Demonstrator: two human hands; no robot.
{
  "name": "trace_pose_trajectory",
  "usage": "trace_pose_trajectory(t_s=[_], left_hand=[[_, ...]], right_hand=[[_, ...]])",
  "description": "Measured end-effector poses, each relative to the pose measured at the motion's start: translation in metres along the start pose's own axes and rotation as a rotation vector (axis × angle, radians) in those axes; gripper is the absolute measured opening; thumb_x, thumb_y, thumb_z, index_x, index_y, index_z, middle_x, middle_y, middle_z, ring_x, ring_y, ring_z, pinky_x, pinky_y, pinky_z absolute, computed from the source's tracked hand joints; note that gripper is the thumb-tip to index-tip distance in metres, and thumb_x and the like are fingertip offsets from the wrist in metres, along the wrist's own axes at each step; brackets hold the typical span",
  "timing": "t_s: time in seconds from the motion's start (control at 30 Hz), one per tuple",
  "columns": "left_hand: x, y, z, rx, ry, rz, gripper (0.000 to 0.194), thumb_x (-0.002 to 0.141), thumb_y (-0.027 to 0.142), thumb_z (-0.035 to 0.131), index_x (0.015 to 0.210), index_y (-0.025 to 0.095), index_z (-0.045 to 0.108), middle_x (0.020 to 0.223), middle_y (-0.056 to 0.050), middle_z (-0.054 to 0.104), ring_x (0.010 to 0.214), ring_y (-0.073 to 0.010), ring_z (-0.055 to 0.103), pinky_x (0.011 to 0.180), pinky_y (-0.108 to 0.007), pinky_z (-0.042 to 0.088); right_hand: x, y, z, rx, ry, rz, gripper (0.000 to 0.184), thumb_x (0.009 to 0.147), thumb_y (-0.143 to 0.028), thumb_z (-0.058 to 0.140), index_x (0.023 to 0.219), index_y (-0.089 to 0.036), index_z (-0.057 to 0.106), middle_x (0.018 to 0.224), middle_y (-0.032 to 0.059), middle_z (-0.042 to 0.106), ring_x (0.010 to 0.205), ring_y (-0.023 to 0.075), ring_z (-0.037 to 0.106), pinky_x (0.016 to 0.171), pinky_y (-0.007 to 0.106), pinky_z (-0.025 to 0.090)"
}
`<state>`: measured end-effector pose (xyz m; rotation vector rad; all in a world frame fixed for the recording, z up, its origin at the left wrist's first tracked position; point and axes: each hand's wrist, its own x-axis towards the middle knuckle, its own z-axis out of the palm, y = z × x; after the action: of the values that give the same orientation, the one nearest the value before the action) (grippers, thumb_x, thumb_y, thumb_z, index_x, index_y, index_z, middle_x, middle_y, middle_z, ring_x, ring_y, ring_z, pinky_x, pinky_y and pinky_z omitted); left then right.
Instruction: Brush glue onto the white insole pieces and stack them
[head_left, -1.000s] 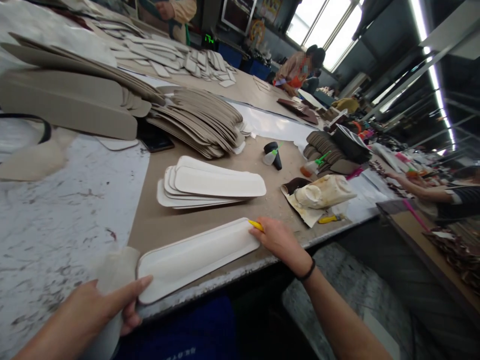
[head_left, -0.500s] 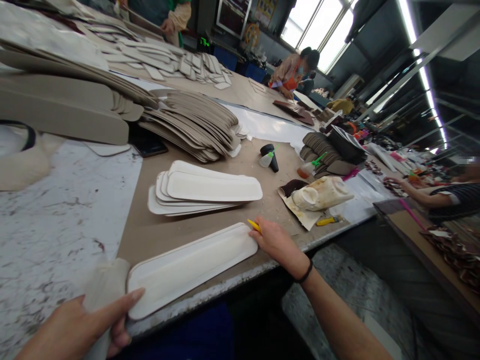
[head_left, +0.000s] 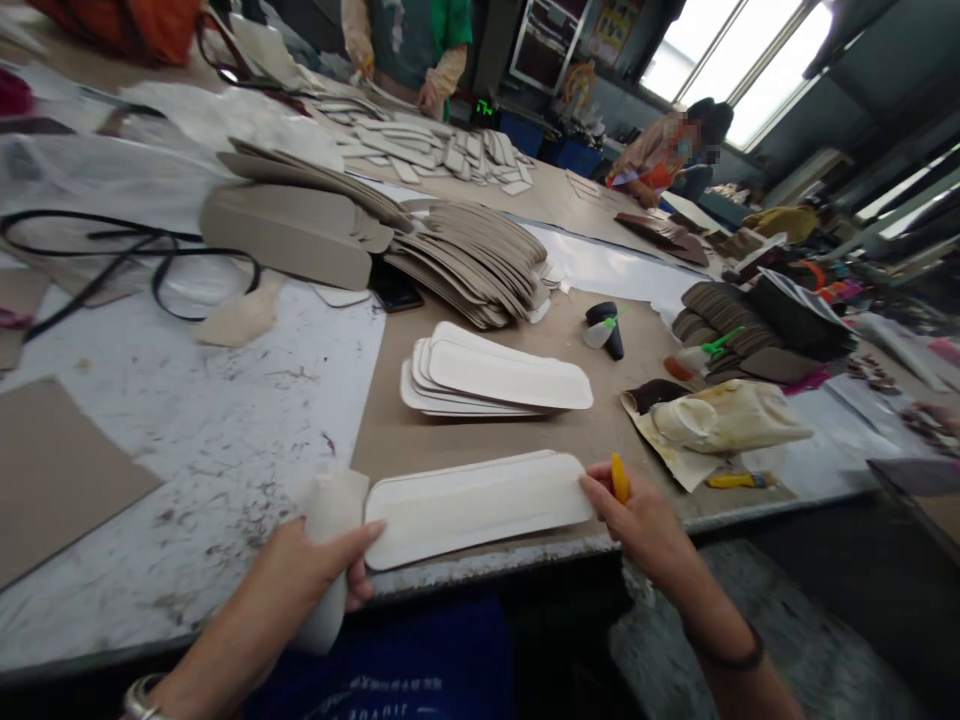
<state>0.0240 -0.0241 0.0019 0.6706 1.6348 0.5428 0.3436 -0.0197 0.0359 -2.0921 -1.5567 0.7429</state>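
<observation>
A long white panel with rounded ends (head_left: 480, 505) lies at the table's front edge, seemingly over another like it. My left hand (head_left: 319, 565) is closed around a curled off-white sheet (head_left: 330, 510), its thumb on the panel's left end. At the opposite end, my right hand (head_left: 645, 520) pinches the panel's corner between thumb and fingertips. A yellow tool (head_left: 620, 478) sticks up from that same hand; its lower part is hidden by the fingers. Just behind lies a fanned pile of several similar white panels (head_left: 502, 375).
Stacks of taupe pieces (head_left: 472, 255) stand behind the pile. To the right are a small green-tipped bottle (head_left: 600, 330), a stained plastic container (head_left: 720, 420) and a yellow-handled brush (head_left: 739, 481). A black cord (head_left: 165, 265) loops at left. Across the table, a person (head_left: 405, 50) handles strips.
My right hand has gone from resting at the panel's right end to pinching its corner, the yellow tool now pointing up. The camera view has swung left.
</observation>
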Motion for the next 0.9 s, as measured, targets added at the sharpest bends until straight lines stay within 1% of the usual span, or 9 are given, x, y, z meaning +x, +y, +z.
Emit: trace_pose_trajectory(t_s=[0.07, 0.13, 0.23, 0.33, 0.43, 0.6, 0.73, 0.83, 0.9], left_hand=[[-0.003, 0.001, -0.002, -0.04, 0.009, 0.006, 0.044, 0.049, 0.057, 0.076, 0.037, 0.02, 0.056, 0.037, -0.005, 0.06, 0.038, -0.018, 0.055, 0.045, -0.029, 0.046], [-0.007, 0.002, -0.006, -0.068, 0.023, 0.028, 0.044, 0.052, 0.057, 0.076, 0.038, 0.02, 0.056, 0.038, -0.005, 0.06, 0.039, -0.0171, 0.055, 0.046, -0.028, 0.047], [-0.014, 0.002, -0.018, -0.115, -0.005, 0.036, 0.045, 0.058, 0.055, 0.077, 0.039, 0.019, 0.057, 0.041, -0.005, 0.063, 0.042, -0.0151, 0.055, 0.049, -0.025, 0.046], [-0.017, 0.003, -0.032, -0.164, -0.133, 0.013, 0.048, 0.063, 0.055, 0.077, 0.039, 0.019, 0.056, 0.041, -0.004, 0.061, 0.042, -0.0132, 0.053, 0.049, -0.023, 0.045], [-0.017, 0.005, -0.041, -0.215, -0.235, -0.002, 0.048, 0.066, 0.054, 0.078, 0.04, 0.02, 0.055, 0.039, -0.002, 0.058, 0.042, -0.0116, 0.049, 0.049, -0.021, 0.043], [-0.015, 0.011, -0.043, -0.328, -0.303, 0.007, 0.049, 0.066, 0.052, 0.08, 0.039, 0.021, 0.054, 0.039, 0.0, 0.055, 0.045, -0.011, 0.048, 0.051, -0.02, 0.043], [-0.007, 0.006, -0.041, -0.396, -0.357, -0.027, 0.05, 0.062, 0.053, 0.082, 0.037, 0.022, 0.052, 0.036, 0.002, 0.049, 0.041, -0.0104, 0.043, 0.048, -0.022, 0.042], [0.0, 0.011, -0.039, -0.365, -0.31, -0.031, 0.052, 0.058, 0.057, 0.083, 0.035, 0.023, 0.052, 0.034, 0.002, 0.046, 0.039, -0.0114, 0.039, 0.045, -0.025, 0.04], [0.003, 0.025, -0.037, -0.316, -0.243, 0.008, 0.052, 0.059, 0.058, 0.082, 0.035, 0.024, 0.051, 0.034, 0.002, 0.046, 0.042, -0.0133, 0.039, 0.046, -0.027, 0.039]], right_hand=[[0.001, -0.004, 0.0, 0.198, -0.081, 0.153, 0.04, 0.071, -0.059, 0.066, 0.077, -0.021, 0.056, 0.054, -0.0044, 0.05, 0.046, 0.0139, 0.046, 0.047, 0.027, 0.035], [-0.001, -0.008, 0.001, 0.381, -0.153, 0.245, 0.051, 0.062, -0.064, 0.075, 0.076, -0.021, 0.053, 0.05, -0.0084, 0.044, 0.041, 0.0092, 0.038, 0.043, 0.023, 0.028], [-0.004, -0.013, 0.004, 0.578, -0.197, 0.281, 0.058, 0.056, -0.065, 0.082, 0.076, -0.019, 0.053, 0.049, -0.0099, 0.043, 0.041, 0.0054, 0.034, 0.042, 0.019, 0.023], [-0.007, -0.018, 0.006, 0.704, -0.225, 0.288, 0.058, 0.056, -0.062, 0.085, 0.074, -0.017, 0.053, 0.049, -0.0095, 0.044, 0.041, 0.0034, 0.032, 0.042, 0.018, 0.022], [-0.007, -0.021, 0.007, 0.801, -0.237, 0.291, 0.057, 0.055, -0.057, 0.089, 0.07, -0.017, 0.053, 0.051, -0.0088, 0.045, 0.042, 0.0023, 0.031, 0.041, 0.016, 0.021], [-0.004, -0.021, 0.009, 0.943, -0.296, 0.304, 0.054, 0.059, -0.053, 0.09, 0.069, -0.017, 0.051, 0.051, -0.0089, 0.043, 0.042, 0.0017, 0.029, 0.04, 0.015, 0.021], [-0.001, -0.019, 0.012, 0.997, -0.314, 0.326, 0.055, 0.058, -0.053, 0.09, 0.068, -0.017, 0.05, 0.055, -0.0086, 0.043, 0.044, 0.0013, 0.028, 0.039, 0.014, 0.021], [0.005, -0.02, 0.01, 0.968, -0.298, 0.32, 0.056, 0.056, -0.054, 0.09, 0.067, -0.017, 0.049, 0.056, -0.0086, 0.043, 0.045, 0.0017, 0.029, 0.039, 0.014, 0.021], [0.013, -0.024, 0.005, 0.921, -0.269, 0.298, 0.056, 0.057, -0.055, 0.089, 0.068, -0.017, 0.049, 0.054, -0.009, 0.043, 0.044, 0.0018, 0.031, 0.039, 0.014, 0.022]])
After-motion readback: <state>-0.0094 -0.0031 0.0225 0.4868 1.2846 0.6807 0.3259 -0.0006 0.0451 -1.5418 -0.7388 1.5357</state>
